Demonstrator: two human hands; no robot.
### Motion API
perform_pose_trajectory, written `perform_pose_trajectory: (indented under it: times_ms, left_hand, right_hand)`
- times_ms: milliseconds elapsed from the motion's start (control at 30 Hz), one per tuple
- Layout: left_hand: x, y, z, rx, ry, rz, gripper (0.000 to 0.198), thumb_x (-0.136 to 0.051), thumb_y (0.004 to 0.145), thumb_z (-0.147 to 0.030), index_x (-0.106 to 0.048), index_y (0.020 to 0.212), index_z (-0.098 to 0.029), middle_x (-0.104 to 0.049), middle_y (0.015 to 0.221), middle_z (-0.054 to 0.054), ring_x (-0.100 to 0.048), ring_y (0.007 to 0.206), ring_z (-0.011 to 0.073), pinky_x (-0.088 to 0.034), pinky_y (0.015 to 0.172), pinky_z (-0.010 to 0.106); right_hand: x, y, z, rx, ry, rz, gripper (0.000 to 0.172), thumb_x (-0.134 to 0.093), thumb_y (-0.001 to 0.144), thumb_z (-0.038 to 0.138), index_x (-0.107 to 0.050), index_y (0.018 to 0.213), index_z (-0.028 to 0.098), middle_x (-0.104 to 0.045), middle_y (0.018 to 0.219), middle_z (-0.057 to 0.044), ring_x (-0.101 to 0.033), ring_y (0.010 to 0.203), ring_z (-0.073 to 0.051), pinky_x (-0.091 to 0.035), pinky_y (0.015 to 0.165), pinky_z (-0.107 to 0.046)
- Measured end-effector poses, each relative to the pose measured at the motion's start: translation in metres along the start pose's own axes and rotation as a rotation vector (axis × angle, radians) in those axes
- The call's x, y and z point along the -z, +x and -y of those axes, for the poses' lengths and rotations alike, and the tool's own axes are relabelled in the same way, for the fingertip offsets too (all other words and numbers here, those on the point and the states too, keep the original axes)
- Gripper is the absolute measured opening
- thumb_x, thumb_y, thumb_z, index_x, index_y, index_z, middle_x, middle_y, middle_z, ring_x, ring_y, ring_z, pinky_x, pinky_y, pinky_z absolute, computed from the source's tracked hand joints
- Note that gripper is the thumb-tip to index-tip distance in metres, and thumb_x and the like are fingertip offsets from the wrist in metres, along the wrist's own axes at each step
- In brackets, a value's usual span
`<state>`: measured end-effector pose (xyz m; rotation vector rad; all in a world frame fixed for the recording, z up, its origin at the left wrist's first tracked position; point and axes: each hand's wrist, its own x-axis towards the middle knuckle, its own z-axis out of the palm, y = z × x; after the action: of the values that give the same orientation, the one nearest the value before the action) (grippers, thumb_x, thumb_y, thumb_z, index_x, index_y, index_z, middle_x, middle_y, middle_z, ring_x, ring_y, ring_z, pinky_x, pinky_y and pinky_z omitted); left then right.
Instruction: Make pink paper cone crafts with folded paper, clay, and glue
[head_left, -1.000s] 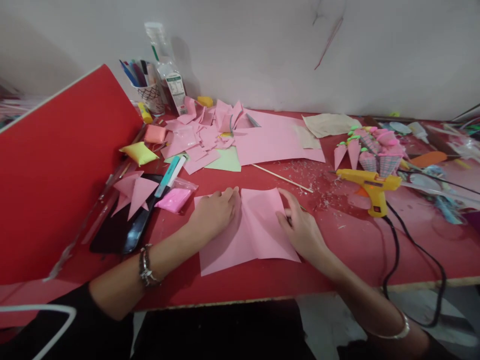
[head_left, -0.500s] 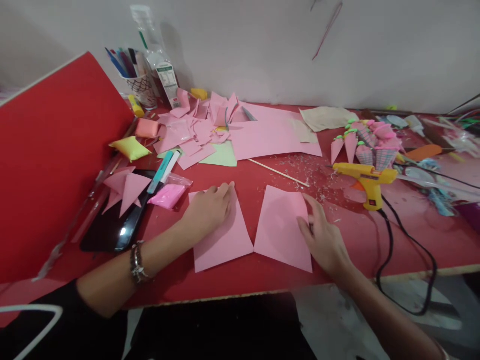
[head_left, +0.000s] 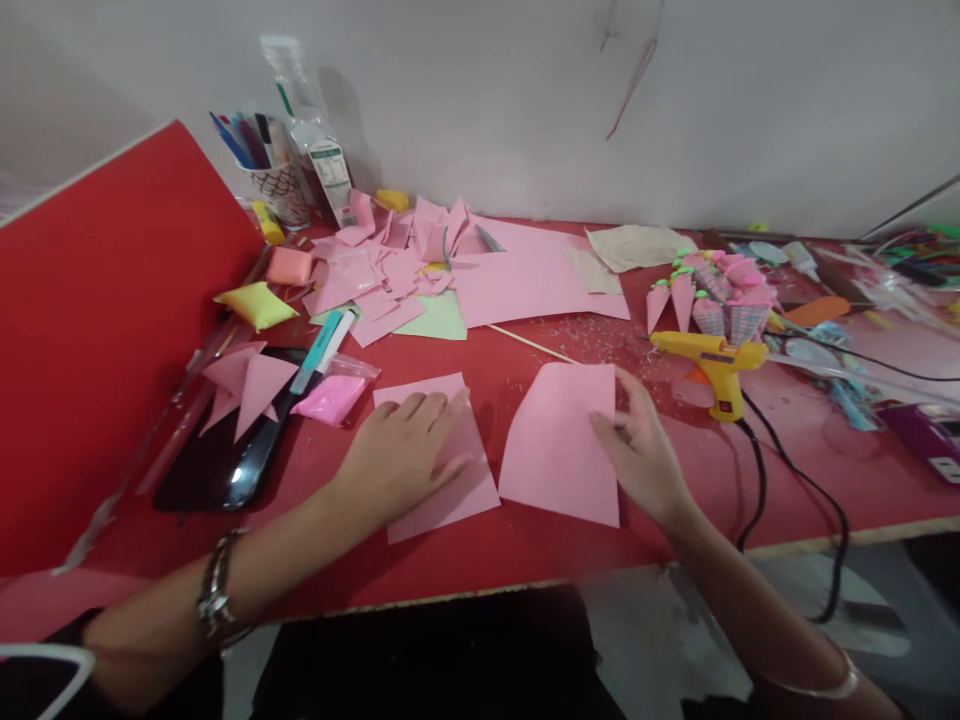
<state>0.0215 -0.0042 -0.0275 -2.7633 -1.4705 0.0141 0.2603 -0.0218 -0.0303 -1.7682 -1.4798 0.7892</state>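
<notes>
Two pieces of pink paper lie before me near the front edge of the red table. My left hand [head_left: 409, 450] rests flat on the left pink paper [head_left: 472, 490], its fingers stretched out and the thumb apart. On the other side, my right hand [head_left: 645, 450] pinches the right edge of the second pink paper [head_left: 559, 450] between thumb and fingers. That sheet bends upward, with its left side curved. The lower inner corners of both papers almost meet.
A yellow glue gun [head_left: 712, 360] with a black cord lies at right, before small pink cones [head_left: 727, 295]. Pink scraps [head_left: 382, 275] and a large pink sheet [head_left: 525, 275] lie behind. A phone [head_left: 217, 460], a cutter [head_left: 322, 350] and a pink packet [head_left: 334, 395] are at left.
My left hand has slid down toward me and flattened on the left paper. My right hand has lifted and bent the right paper. The view has shifted slightly.
</notes>
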Motion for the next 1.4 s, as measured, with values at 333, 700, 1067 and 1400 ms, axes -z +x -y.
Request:
perform_pose_trajectory:
  times_ms: [333, 700, 1067, 1400]
  left_hand:
    - [-0.022, 0.001, 0.020, -0.325, -0.175, 0.116, 0.063, -0.033, 0.080, -0.054, -0.026, 0.131, -0.018, -0.027, 0.138, 0.010, -0.017, 0.128, 0.0249, -0.013, 0.102, 0.043]
    - [-0.008, 0.027, 0.047, -0.016, 0.025, -0.189, 0.042, -0.036, 0.082, -0.021, -0.040, 0.123, -0.011, -0.039, 0.129, 0.016, -0.032, 0.120, 0.0273, -0.022, 0.098, 0.044]
    - [-0.022, 0.008, 0.024, -0.237, -0.232, 0.101, 0.068, -0.035, 0.080, -0.053, -0.017, 0.134, -0.015, -0.021, 0.141, 0.007, -0.015, 0.129, 0.0191, -0.003, 0.104, 0.041]
    - [-0.024, 0.007, 0.025, -0.172, -0.242, 0.044, 0.073, -0.039, 0.075, -0.058, -0.026, 0.131, -0.012, -0.027, 0.138, 0.010, -0.022, 0.126, 0.0228, -0.014, 0.104, 0.039]
  right_hand:
    - [0.002, 0.016, 0.044, 0.087, 0.231, 0.039, 0.059, -0.045, 0.076, 0.028, -0.021, 0.129, 0.022, -0.062, 0.091, -0.006, -0.057, 0.062, -0.015, -0.047, 0.053, -0.028]
    - [-0.043, 0.022, 0.019, 0.093, 0.195, 0.332, 0.064, -0.042, 0.076, 0.021, -0.009, 0.131, 0.020, -0.059, 0.076, -0.001, -0.054, 0.057, -0.012, -0.047, 0.060, -0.030]
    - [-0.016, 0.010, 0.010, 0.609, -0.356, 0.439, 0.047, -0.033, 0.072, 0.003, -0.055, 0.106, 0.027, -0.047, 0.106, -0.006, -0.045, 0.100, -0.018, -0.038, 0.087, -0.038]
    - [-0.009, 0.011, 0.013, 0.831, -0.480, 0.511, 0.024, -0.042, 0.084, 0.032, -0.064, 0.075, 0.026, -0.045, 0.115, -0.003, -0.038, 0.106, -0.020, -0.023, 0.091, -0.042]
